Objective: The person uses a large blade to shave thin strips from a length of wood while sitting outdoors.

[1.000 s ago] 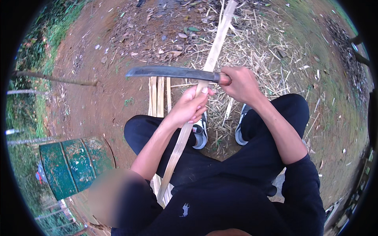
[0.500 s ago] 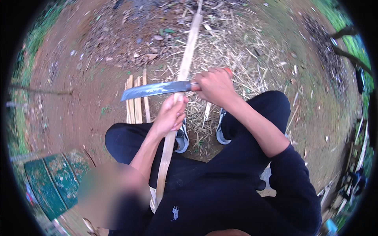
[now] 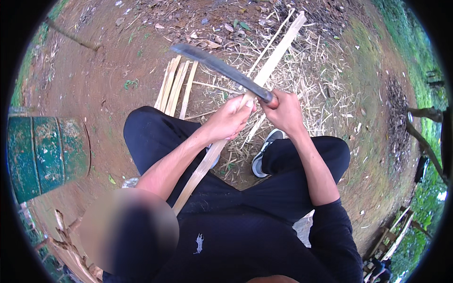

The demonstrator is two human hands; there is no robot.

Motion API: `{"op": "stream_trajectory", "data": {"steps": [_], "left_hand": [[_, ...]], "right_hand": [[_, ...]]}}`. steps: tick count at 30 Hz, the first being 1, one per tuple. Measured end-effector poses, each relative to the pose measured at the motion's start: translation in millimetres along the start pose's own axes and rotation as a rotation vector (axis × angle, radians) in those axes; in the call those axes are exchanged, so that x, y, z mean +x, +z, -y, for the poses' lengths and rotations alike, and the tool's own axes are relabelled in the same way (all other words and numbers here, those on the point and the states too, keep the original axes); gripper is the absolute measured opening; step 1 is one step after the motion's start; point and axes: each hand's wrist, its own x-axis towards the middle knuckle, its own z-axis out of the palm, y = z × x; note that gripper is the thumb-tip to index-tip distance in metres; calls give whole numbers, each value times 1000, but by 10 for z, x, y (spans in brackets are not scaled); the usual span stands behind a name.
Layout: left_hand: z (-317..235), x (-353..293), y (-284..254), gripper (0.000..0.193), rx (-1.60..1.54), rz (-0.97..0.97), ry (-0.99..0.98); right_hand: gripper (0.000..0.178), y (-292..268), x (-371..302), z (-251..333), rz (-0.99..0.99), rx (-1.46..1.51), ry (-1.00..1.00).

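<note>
My left hand (image 3: pixel 228 118) is closed around a long, flat, pale strip of split bamboo or wood (image 3: pixel 282 47). The strip slants from my lap up past my hand toward the far right. In my right hand (image 3: pixel 285 112) is the reddish handle of a machete (image 3: pixel 222 70), gripped just to the right of the left hand. Its long dark blade crosses over the strip just beyond my left fingers and points to the far left. Whether the edge bites into the strip cannot be made out.
Several pale slats (image 3: pixel 175 89) lie side by side on the soil beyond my left knee. Thin shavings (image 3: pixel 311 94) litter the ground ahead. A worn green metal drum (image 3: pixel 47 155) stands at the left. Bare branches (image 3: pixel 427 146) are at the right, and a stone (image 3: pixel 304 228) shows beside me.
The machete blade has swung from nearly level to slanting toward the far left. The strip now leans more to the right, and the whole view has turned. Both hands keep their holds.
</note>
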Motion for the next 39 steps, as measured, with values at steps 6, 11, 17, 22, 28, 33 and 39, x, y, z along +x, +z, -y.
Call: {"op": "stream_trajectory", "data": {"steps": [6,11,17,22,28,33,39], "left_hand": [[-91,-61,15,30,75,-48,58],[80,-8,-28,32,408,-111,367],[72,-52,-14,25,470,-160,349],[-37,-48,-57,21,454,-204,220],[100,-47,56,22,323,-112,245],[53,-75,81,21,338,-115,254],[-28,-121,99,19,82,-103,64]], "right_hand": [[29,46,-87,78,-20,64,-97],[21,72,-81,69,8,-93,-142],[21,135,47,-325,-153,-125,-265],[15,2,171,-695,-149,-153,-95],[17,-164,207,-501,-211,-95,103],[13,-65,68,-465,-159,-267,-258],[16,-189,146,-777,-165,-255,-37]]}}
